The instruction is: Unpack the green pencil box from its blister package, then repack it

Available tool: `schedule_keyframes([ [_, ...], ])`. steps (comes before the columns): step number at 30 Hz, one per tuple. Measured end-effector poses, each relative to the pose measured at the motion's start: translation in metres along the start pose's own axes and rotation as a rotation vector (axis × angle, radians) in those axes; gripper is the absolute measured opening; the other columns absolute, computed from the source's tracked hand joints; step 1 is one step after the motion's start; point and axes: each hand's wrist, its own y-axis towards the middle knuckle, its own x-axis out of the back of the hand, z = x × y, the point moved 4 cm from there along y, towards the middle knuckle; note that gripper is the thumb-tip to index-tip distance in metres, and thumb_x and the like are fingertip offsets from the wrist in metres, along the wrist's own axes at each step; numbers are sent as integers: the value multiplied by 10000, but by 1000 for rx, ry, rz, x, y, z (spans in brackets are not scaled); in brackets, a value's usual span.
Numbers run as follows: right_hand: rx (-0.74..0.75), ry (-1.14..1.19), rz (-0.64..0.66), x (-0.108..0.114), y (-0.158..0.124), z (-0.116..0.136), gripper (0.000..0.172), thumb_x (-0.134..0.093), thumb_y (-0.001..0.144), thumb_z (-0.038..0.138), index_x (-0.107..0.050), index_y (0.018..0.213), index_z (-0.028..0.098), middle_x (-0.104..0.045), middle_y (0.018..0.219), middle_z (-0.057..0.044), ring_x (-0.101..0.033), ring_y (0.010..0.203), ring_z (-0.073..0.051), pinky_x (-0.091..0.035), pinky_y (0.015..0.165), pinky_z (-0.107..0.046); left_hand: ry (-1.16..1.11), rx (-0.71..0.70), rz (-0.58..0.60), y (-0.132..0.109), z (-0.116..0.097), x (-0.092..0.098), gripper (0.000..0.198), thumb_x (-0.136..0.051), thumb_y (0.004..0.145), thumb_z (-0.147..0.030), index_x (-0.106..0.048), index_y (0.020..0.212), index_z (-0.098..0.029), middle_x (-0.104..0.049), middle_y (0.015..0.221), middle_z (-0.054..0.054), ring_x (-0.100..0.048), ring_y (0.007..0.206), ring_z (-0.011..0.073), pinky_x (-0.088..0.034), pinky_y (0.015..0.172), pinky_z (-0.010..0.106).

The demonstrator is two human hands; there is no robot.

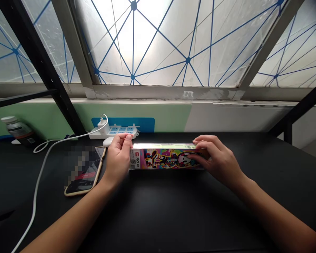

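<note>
A long, narrow pencil box (163, 159) with a bright cartoon print lies crosswise in front of me, its long printed side facing me. Light glares off its upper face. At its left end, my left hand (119, 154) is closed, thumb and fingers pinching the upper corner. My right hand (218, 158) grips the other end, with the thumb across the printed side and the fingers over the top edge. The right tip of the box is hidden behind that hand. Whether the box touches the desk along its whole underside is hard to tell.
Left of my left hand lies a phone (88, 172) in a pale case. Behind it are a white power strip (123, 131) with a plugged-in charger (103, 126), a white cable (38, 182) and a bottle (17, 130). Black frame bars (46, 70) rise from the black desk (163, 214).
</note>
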Motion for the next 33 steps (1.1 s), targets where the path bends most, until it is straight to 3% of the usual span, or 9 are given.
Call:
schedule_keyframes([
  [5,153,-124,57,-9,-5,22,148,-578,958,330,-543,832,260,-676,1201,-90,-687,913,-231,-528,787,-365,156,-205,19,-8,-15,2,167,-531,996,-339,-624,971,-202,-563,744,-14,-575,719,151,-462,706,262],
  [9,371,-126,55,-22,-9,32,161,-566,920,154,-495,797,230,-713,1072,-92,-666,828,-211,-492,767,-363,308,-588,141,-16,-30,-1,65,-571,946,-170,-625,916,-191,-629,796,7,-584,727,152,-467,701,282],
  [11,362,-89,73,-26,-10,30,128,-587,885,128,-499,853,216,-701,1061,-111,-649,860,-230,-483,773,-374,349,-769,213,-21,-37,-4,93,-590,905,-97,-618,913,-186,-635,781,8,-565,693,146,-452,667,284],
  [14,337,-34,141,-30,-11,28,173,-629,849,162,-519,979,193,-683,1051,-127,-624,892,-259,-480,764,-386,364,-865,263,-24,-44,-7,123,-586,891,-65,-607,922,-182,-627,751,6,-537,658,144,-441,650,292],
  [18,348,12,255,-35,-14,31,345,-646,828,175,-533,1155,177,-655,1126,-138,-596,983,-283,-484,822,-405,535,-767,433,-19,-36,-15,109,-523,968,-166,-627,1000,-166,-675,860,59,-585,800,194,-479,749,332],
  [22,335,65,325,-40,-15,32,440,-637,780,123,-555,1205,205,-628,1177,-120,-570,1058,-286,-471,897,-423,862,-570,684,-16,-8,-24,419,-509,1001,-421,-571,1300,-135,-652,1247,139,-536,1190,313,-432,1007,461],
  [25,315,87,365,-41,-15,31,532,-645,749,104,-555,1262,214,-607,1211,-117,-564,1058,-277,-467,927,-435,960,-423,817,-18,6,-24,564,-455,1004,-532,-470,1436,-170,-584,1398,131,-503,1286,319,-388,1066,485],
  [28,294,115,410,-41,-15,32,593,-667,753,123,-537,1322,224,-585,1253,-117,-547,1104,-280,-458,967,-451,970,-362,868,-18,8,-23,660,-504,964,-592,-405,1487,-202,-545,1450,124,-494,1311,312,-382,1071,468],
  [33,260,156,455,-38,-14,34,543,-702,825,263,-533,1341,244,-567,1283,-118,-521,1163,-283,-449,1007,-456,979,-312,874,-18,6,-24,733,-590,907,-609,-402,1486,-199,-537,1452,131,-488,1312,322,-373,1075,474],
])
